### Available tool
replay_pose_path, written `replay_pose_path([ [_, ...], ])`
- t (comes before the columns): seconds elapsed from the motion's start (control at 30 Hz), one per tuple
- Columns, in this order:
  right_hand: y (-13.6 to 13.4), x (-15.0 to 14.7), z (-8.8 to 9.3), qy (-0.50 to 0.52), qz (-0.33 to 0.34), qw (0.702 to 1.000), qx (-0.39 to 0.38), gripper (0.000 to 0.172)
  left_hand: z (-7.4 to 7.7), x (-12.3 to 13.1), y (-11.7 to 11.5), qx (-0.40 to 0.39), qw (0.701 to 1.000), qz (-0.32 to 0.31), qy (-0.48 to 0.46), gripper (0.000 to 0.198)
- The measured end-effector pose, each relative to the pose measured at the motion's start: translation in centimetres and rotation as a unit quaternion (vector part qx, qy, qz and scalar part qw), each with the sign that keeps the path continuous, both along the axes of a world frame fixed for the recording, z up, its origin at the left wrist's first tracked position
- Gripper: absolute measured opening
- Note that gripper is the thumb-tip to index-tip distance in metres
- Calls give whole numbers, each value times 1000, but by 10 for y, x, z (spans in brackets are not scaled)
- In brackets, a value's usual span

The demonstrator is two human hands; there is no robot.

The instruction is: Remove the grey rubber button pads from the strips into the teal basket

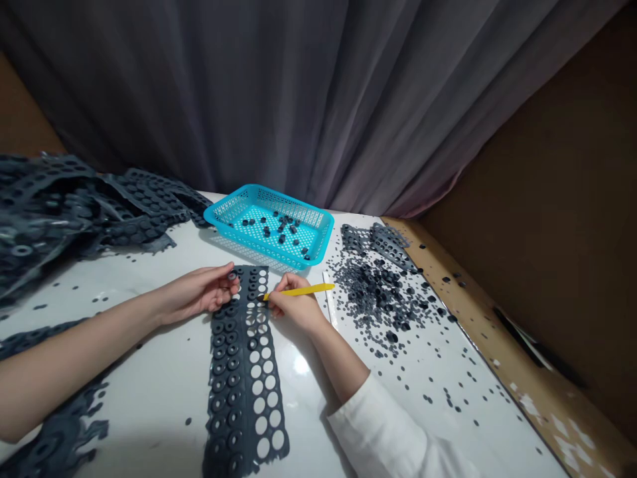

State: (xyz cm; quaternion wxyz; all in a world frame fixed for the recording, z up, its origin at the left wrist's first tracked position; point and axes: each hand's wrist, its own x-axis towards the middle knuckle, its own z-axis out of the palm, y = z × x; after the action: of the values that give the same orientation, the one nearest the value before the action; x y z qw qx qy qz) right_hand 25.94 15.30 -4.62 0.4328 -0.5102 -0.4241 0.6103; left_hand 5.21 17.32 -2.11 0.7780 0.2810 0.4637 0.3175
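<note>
A long black rubber sheet [251, 325] lies lengthwise before me. Its left columns carry round rings, and many holes on its right side show white through them. At the sheet's upper left edge, my left hand [206, 292] has its thumb and fingers closed around a small black rubber ring [231, 276]. My right hand [297, 307] grips a slim yellow pen-shaped tool [303, 290], its dark tip over the right columns of the sheet. What exactly the tip touches is too small to tell.
Beyond the sheet stands a blue plastic basket [226, 236] with several small black pieces. Black scraps [373, 292] and a white strip [329, 299] lie right. More rubber sheets [144, 206] are heaped left, another [54, 425] front left. A grey curtain [279, 99] hangs behind.
</note>
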Motion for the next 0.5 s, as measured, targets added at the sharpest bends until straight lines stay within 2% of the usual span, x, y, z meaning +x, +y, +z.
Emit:
replay_pose_path([
  [0.23, 1, 0, 0, -1, 7, 1000, 2, 18, 3, 1, 1, -12, 1000, -2, 18, 47],
  [0.33, 1, 0, -2, -1, 6, 1000, 6, 19, 12, 8, 1, 5, 999, -18, 37, 41],
  [0.4, 1, -1, -4, 1, 8, 1000, 7, 21, 26, 24, 5, 55, 994, -58, 74, 34],
  [0.47, 2, 0, -5, 0, 13, 1000, 10, 22, 44, 50, 12, 176, 967, -122, 137, 33],
  [0.5, 2, 0, -6, -2, 14, 1000, 9, 22, 54, 64, 17, 241, 950, -132, 151, 34],
])
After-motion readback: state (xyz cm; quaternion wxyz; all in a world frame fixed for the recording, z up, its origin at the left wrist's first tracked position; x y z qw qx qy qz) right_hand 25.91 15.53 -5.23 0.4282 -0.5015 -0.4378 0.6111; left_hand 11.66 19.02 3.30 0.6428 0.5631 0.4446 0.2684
